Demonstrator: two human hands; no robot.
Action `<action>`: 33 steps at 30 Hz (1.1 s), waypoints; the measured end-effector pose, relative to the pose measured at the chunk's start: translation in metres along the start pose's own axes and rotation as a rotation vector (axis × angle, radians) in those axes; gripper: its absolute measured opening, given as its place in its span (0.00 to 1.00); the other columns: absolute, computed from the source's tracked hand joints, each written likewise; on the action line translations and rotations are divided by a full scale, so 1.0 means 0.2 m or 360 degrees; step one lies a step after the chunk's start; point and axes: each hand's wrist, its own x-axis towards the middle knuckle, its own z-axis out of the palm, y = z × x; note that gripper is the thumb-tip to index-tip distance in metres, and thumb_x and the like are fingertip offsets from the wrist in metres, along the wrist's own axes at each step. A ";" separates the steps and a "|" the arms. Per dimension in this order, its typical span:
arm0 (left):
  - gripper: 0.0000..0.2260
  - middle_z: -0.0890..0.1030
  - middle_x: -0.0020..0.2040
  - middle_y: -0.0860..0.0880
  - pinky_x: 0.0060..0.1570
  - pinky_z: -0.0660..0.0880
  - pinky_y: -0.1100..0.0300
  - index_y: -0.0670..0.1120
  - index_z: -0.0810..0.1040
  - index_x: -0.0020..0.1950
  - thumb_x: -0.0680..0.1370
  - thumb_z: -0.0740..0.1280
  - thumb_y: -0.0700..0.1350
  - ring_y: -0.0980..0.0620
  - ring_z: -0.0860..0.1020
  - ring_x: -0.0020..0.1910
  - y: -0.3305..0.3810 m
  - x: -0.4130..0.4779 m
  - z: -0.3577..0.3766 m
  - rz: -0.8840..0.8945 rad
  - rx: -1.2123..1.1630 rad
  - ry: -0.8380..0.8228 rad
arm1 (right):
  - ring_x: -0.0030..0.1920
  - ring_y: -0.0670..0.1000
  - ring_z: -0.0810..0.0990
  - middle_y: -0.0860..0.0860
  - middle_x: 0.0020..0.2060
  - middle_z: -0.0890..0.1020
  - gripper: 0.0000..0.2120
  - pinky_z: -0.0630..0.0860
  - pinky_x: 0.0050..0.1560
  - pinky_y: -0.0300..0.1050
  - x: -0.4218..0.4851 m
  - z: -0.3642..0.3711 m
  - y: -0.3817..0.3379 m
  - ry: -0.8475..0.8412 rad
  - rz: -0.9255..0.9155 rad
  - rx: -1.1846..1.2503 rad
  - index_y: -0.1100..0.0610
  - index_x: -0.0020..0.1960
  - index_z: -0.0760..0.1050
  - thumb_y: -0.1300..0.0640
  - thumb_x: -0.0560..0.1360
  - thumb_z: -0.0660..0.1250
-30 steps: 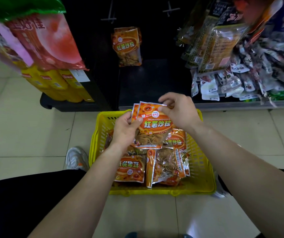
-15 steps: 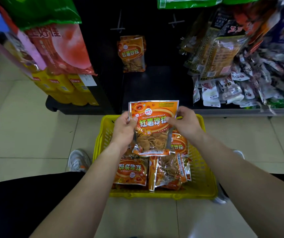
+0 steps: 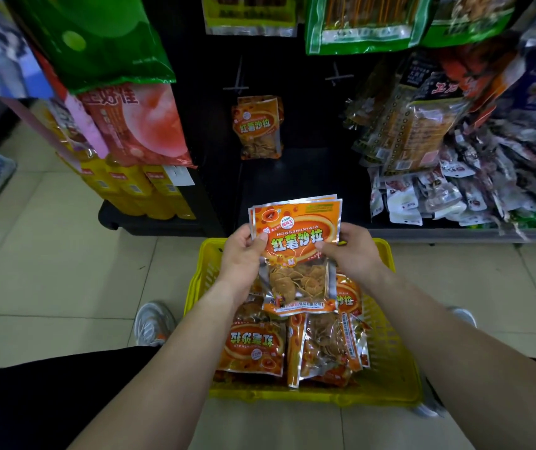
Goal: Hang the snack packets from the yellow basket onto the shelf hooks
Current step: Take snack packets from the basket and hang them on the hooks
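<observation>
We hold a small stack of orange snack packets [image 3: 296, 245] upright, just over the yellow basket [image 3: 401, 352]. Our left hand [image 3: 242, 254] pinches its left edge, and our right hand [image 3: 352, 251] pinches its right edge. In the basket lie more packets [image 3: 253, 347]. Ahead, one packet [image 3: 257, 128] hangs on the dark shelf [image 3: 299, 177].

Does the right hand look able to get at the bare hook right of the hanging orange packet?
Probably yes. The right hand, gripping the orange Hongshushala packets with the left hand, has open space ahead up to the bare hook; the snack bags to its right hang aside.
</observation>
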 end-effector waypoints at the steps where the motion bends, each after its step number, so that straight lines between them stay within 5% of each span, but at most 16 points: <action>1: 0.07 0.87 0.47 0.54 0.37 0.81 0.62 0.50 0.80 0.57 0.84 0.62 0.45 0.55 0.86 0.46 0.01 0.02 0.00 0.0014 0.0021 -0.0007 | 0.50 0.48 0.85 0.46 0.48 0.86 0.08 0.82 0.55 0.57 0.02 -0.01 -0.01 -0.0007 0.0006 0.0009 0.52 0.52 0.81 0.55 0.74 0.76; 6: 0.06 0.87 0.45 0.54 0.40 0.81 0.63 0.51 0.81 0.54 0.83 0.64 0.45 0.57 0.85 0.46 0.11 0.15 -0.02 0.0166 0.0259 0.0048 | 0.48 0.51 0.86 0.50 0.46 0.87 0.05 0.82 0.54 0.59 0.17 -0.03 -0.10 0.0020 -0.0081 -0.0004 0.53 0.49 0.82 0.58 0.74 0.76; 9: 0.07 0.85 0.52 0.48 0.53 0.80 0.57 0.50 0.79 0.59 0.82 0.67 0.45 0.52 0.83 0.52 0.18 0.27 -0.04 0.0224 0.0349 0.0083 | 0.49 0.53 0.86 0.53 0.47 0.87 0.07 0.81 0.55 0.60 0.33 -0.04 -0.18 0.0088 -0.0147 0.0008 0.58 0.51 0.83 0.61 0.74 0.75; 16: 0.15 0.83 0.57 0.45 0.69 0.71 0.52 0.42 0.77 0.67 0.80 0.68 0.41 0.49 0.79 0.60 0.20 0.54 -0.16 0.0180 0.0539 0.0122 | 0.49 0.54 0.84 0.52 0.47 0.85 0.05 0.82 0.52 0.57 0.86 -0.02 -0.27 0.0382 -0.0135 -0.0096 0.49 0.45 0.79 0.58 0.75 0.75; 21: 0.15 0.83 0.57 0.46 0.63 0.73 0.63 0.43 0.78 0.67 0.80 0.69 0.40 0.52 0.80 0.58 0.10 0.82 -0.18 0.0176 0.0578 0.0077 | 0.48 0.50 0.84 0.49 0.48 0.84 0.07 0.84 0.49 0.51 1.29 0.23 -0.21 0.0394 0.0001 -0.0035 0.50 0.52 0.79 0.56 0.76 0.74; 25: 0.15 0.83 0.58 0.47 0.48 0.73 0.77 0.47 0.77 0.66 0.79 0.70 0.40 0.62 0.80 0.51 -0.04 1.06 -0.16 0.0156 0.0524 0.0062 | 0.50 0.49 0.83 0.50 0.51 0.84 0.11 0.82 0.53 0.50 1.60 0.43 -0.22 0.0324 -0.0017 0.0025 0.53 0.57 0.79 0.56 0.75 0.74; 30: 0.22 0.77 0.60 0.59 0.49 0.74 0.69 0.71 0.71 0.60 0.79 0.71 0.44 0.60 0.81 0.53 -0.20 1.34 -0.08 0.0141 0.0448 0.0100 | 0.52 0.52 0.83 0.50 0.51 0.84 0.11 0.81 0.56 0.55 1.90 0.61 -0.23 0.0290 -0.0122 0.0204 0.55 0.56 0.79 0.55 0.75 0.74; 33: 0.27 0.71 0.65 0.60 0.51 0.73 0.65 0.70 0.67 0.69 0.78 0.71 0.45 0.54 0.77 0.60 -0.25 1.49 -0.01 0.0129 0.0440 0.0093 | 0.52 0.53 0.83 0.50 0.51 0.85 0.12 0.81 0.56 0.55 2.00 0.63 -0.16 0.0280 -0.0091 0.0160 0.54 0.56 0.81 0.53 0.74 0.75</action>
